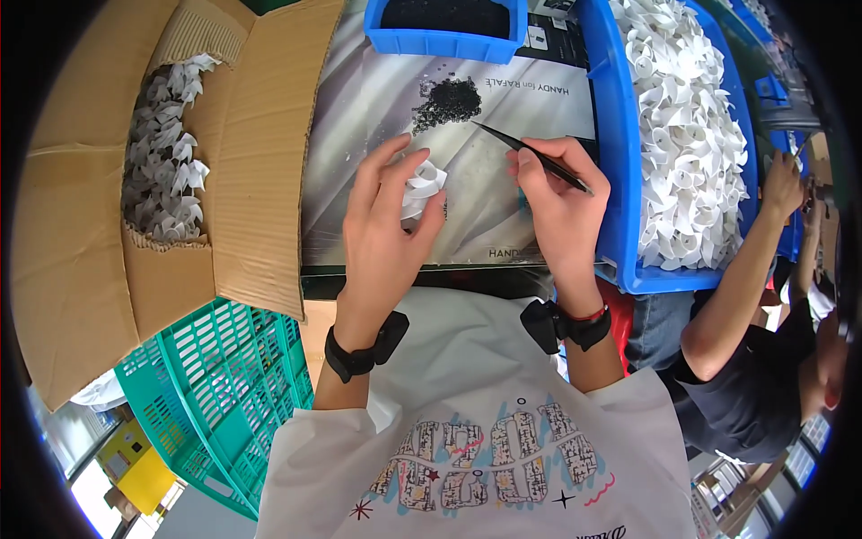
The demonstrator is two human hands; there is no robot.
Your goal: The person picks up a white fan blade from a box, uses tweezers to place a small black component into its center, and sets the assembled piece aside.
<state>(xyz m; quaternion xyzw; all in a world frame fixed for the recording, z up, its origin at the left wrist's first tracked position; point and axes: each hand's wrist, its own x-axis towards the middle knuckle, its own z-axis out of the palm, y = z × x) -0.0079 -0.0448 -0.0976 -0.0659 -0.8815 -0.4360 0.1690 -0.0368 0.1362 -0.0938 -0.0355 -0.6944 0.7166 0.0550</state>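
Note:
Between the thumb and fingers of my left hand (pixel 388 202) is a white plastic fan blade part (pixel 424 187), held above the printed work surface. My right hand (pixel 566 193) grips black tweezers (pixel 537 154) like a pen. Their tips point up and left, close to a loose pile of small black rings (pixel 452 101). Nothing can be made out between the tips. The pile lies just beyond my left fingertips, and the fingers partly cover the white part.
A blue bin (pixel 446 43) of black bits stands at the back. On the right, a large blue bin (pixel 620 180) holds many white blade parts. An open cardboard box (pixel 256 162) on the left holds more, above a green crate (pixel 211 395). A co-worker's arm (pixel 741 269) is at far right.

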